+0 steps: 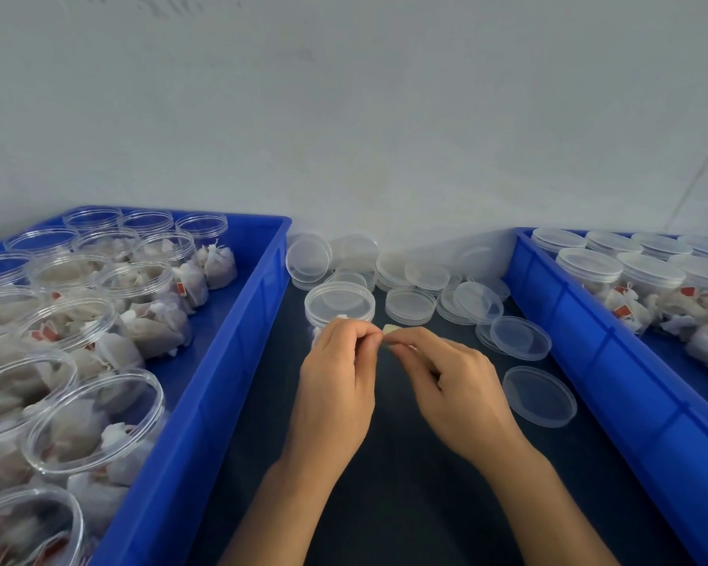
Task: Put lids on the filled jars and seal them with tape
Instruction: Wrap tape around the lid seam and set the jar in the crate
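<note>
A: What are the hands doing?

B: Both are meeting just in front of the lidded jar standing on the dark worktop between the two blue trays. The left hand is curling its fingers in, and the right hand is pinching a small pale piece, probably tape. I cannot tell whether the left grip is also catching that piece or something else.

A: How is the tape going to handle?

B: I am judging it light, limp and sticky, so holding it by its ends is keeping it from folding onto itself.

A: And the jar?

B: Clear thin plastic filled with soft bags; it is looking light and slick, likely to slide. Steadying it by the wall under the lid seems wisest. Loose lids are lying nearby, open jars are waiting in the left tray, and lidded ones are sitting in the right tray.
</note>
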